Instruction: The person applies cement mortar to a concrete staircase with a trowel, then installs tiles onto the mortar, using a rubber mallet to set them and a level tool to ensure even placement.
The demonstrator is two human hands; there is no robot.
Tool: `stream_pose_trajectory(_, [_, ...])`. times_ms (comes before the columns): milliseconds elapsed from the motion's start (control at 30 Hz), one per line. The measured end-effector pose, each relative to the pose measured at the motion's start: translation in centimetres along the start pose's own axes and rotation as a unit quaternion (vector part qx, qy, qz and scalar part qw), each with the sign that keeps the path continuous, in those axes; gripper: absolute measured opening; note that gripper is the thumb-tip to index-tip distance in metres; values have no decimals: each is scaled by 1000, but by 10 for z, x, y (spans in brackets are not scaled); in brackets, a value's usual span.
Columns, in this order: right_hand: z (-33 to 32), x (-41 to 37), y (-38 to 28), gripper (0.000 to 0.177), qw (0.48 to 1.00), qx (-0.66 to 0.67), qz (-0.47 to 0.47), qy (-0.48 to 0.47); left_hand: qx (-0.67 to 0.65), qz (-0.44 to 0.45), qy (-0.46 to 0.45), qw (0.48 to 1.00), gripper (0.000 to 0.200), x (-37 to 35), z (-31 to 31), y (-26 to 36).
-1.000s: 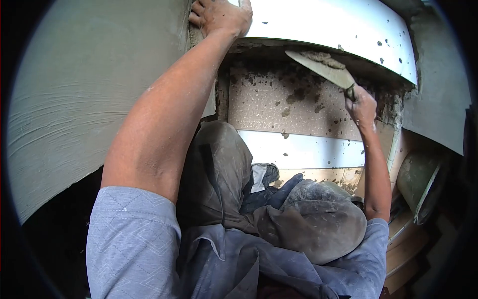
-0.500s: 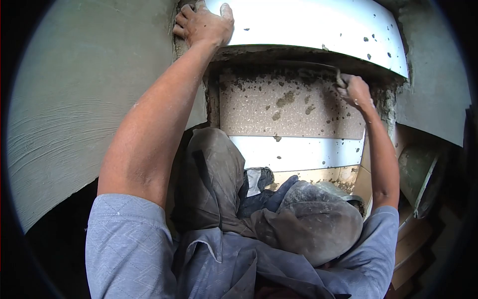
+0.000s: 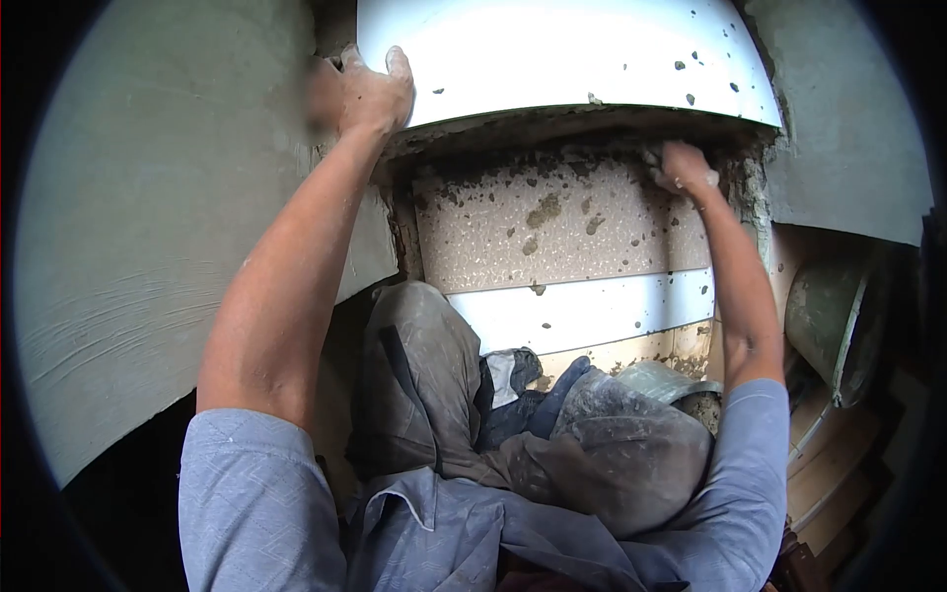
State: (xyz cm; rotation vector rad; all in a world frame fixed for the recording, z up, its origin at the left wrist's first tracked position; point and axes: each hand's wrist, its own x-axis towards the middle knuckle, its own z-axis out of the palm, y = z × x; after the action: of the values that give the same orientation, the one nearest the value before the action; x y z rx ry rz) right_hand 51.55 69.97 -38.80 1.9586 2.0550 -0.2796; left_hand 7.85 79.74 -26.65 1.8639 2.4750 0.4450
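Observation:
My left hand [image 3: 373, 99] is at the left edge of a glossy white slab [image 3: 552, 59], thumb and fingers spread; its outer fingers are blurred. My right hand [image 3: 685, 166] is closed in the dark gap under the slab's front edge. It grips a trowel, whose blade is hidden in shadow now; a thin blade and bent metal neck showed a moment ago. Below the gap lies a speckled beige tile [image 3: 592, 232] spattered with wet mortar [image 3: 544, 208]. Dark mortar crumbs dot the white slab as well.
Grey plastered walls [image 3: 148, 217] flank both sides. A white strip [image 3: 592, 306] borders the beige tile. My bent knees [image 3: 409, 365] are close below. A metal container [image 3: 663, 380] stands beside my right knee, and a bucket [image 3: 829, 316] is farther right.
The view has shifted, so the slab sits further left and lower. My right hand has moved deeper under the slab's edge, and the trowel blade has dropped out of sight.

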Motion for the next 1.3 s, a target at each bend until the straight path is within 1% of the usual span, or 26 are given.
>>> stream_pose_trajectory(33, [-16, -7, 4, 30, 1000, 9, -8, -6, 3, -1, -5, 1000, 72, -1, 0, -1])
stream_pose_trajectory(67, [-51, -21, -2, 25, 1000, 20, -2, -6, 2, -3, -8, 1000, 72, -2, -1, 0])
stream_pose_trajectory(133, [-86, -40, 11, 27, 999, 41, 18, -8, 3, -4, -4, 1000, 71, -4, -3, 0])
stream_pose_trajectory(200, [-123, -65, 32, 26, 998, 65, 2, 12, 10, -6, -1, 1000, 71, -4, -4, 3])
stream_pose_trajectory(267, [-156, -98, 57, 21, 996, 63, 25, 58, 24, -12, -6, 1000, 71, -3, -2, 5])
stream_pose_trajectory(300, [-163, -119, 72, 20, 994, 62, 16, 89, 25, -16, -7, 1000, 70, -3, -1, 6])
stream_pose_trajectory(333, [-170, -145, 88, 20, 991, 60, 10, 120, 25, -19, -10, 999, 70, -2, -1, 8])
stream_pose_trajectory(400, [-199, -227, 91, 24, 992, 58, 14, 110, 17, -23, -10, 1000, 70, -1, 0, 7])
stream_pose_trajectory(467, [-243, -323, 46, 27, 985, 140, 92, 36, 21, -28, -8, 999, 70, -5, -6, 9])
stream_pose_trajectory(500, [-250, -369, 30, 27, 983, 108, 148, 16, 28, -29, -9, 999, 70, -2, -4, 7])
stream_pose_trajectory(533, [-251, -415, 14, 27, 976, 78, 205, -4, 33, -29, -7, 999, 70, -1, -2, 5])
stream_pose_trajectory(600, [-239, -490, -7, 36, 939, 107, 309, -107, 38, -45, -17, 998, 71, 4, 3, 3])
stream_pose_trajectory(667, [-196, -557, -28, 34, 904, 78, 391, -156, 48, -46, -24, 998, 72, 6, 6, 1])
stream_pose_trajectory(733, [-133, -592, -40, 33, 869, 93, 423, -240, 52, -42, -34, 997, 73, 7, 3, 3])
stream_pose_trajectory(800, [-46, -613, -63, 32, 871, 133, 436, -184, 58, -38, -17, 997, 73, 5, 5, 1])
stream_pose_trajectory(867, [-7, -628, -86, 31, 839, 182, 486, -162, 58, -36, -28, 997, 74, 5, 1, 1])
stream_pose_trajectory(900, [3, -638, -100, 31, 822, 206, 507, -155, 50, -30, -23, 998, 74, 5, 2, -1])
stream_pose_trajectory(1000, [-53, -644, -150, 39, 751, 255, 596, -130, 58, -35, -38, 997, 75, 0, -6, 4])
stream_pose_trajectory(1033, [-63, -652, -155, 41, 747, 258, 602, -119, 61, -35, -21, 997, 74, 0, -3, 3])
stream_pose_trajectory(1067, [-74, -660, -156, 44, 744, 263, 604, -109, 58, -41, -30, 997, 73, -3, -9, 5])
stream_pose_trajectory(1133, [-121, -663, -156, 45, 735, 266, 617, -92, 50, -43, -32, 997, 72, -7, -14, 9])
stream_pose_trajectory(1233, [-122, -676, -146, 45, 754, 224, 605, -121, 51, -47, -38, 997, 70, -6, -17, 11])
stream_pose_trajectory(1300, [-109, -671, -143, 46, 757, 214, 601, -143, 41, -39, -35, 998, 71, -6, -15, 9])
